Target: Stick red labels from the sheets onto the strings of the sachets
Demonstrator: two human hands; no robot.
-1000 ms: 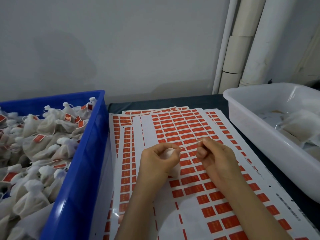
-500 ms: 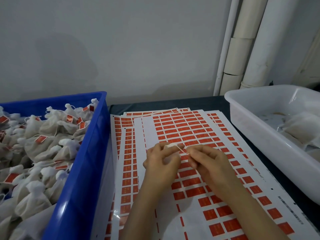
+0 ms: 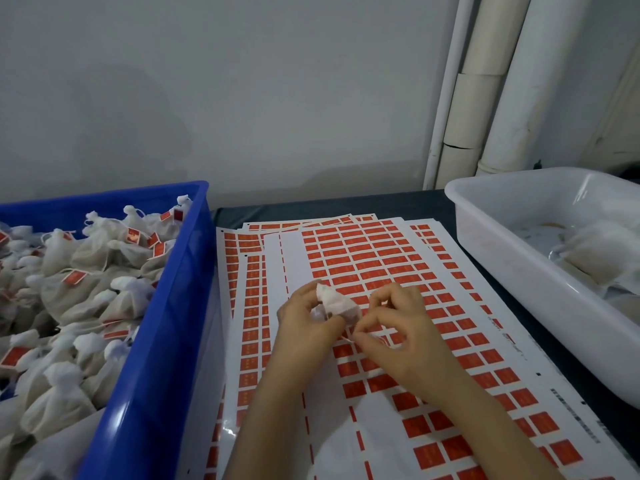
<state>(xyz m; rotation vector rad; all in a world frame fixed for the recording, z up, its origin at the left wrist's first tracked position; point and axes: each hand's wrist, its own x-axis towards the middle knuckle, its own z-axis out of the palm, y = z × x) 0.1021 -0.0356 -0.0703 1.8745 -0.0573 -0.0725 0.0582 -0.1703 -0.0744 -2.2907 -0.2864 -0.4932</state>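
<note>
**A:** Standing right behind the person here. The left hand [image 3: 308, 327] has its fingers [image 3: 301, 299] curled shut around a small white sachet [image 3: 337, 303], which pokes up out of the grip, tilted toward the other hand. The right hand [image 3: 398, 334] sits just beside it, thumb and forefinger pinched together on the thin string [image 3: 346, 338] that trails down from the sachet. Both hands hover over the label sheets [image 3: 381, 258].

**B:** Is there a red label on that string?

**A:** Can't tell tbh, the fingertips cover that spot and it's all red rows of labels [image 3: 349, 261] underneath. The sheets are fanned out in an overlapping stack on the dark surface [image 3: 408, 202], running from behind the fingers all the way to below the wrists. Some strips on the top sheet are bare white.

**B:** What's on either side?

**A:** Left of the left hand, a blue crate [image 3: 166, 341] heaped with tied white sachets, lots of them with red tags [image 3: 74, 277] on their strings. Right of the right hand, well apart, a white tub [image 3: 512, 271] with a few flat pale sachets lying in it. White pipes [image 3: 485, 98] run up the wall beyond the tub.
</note>
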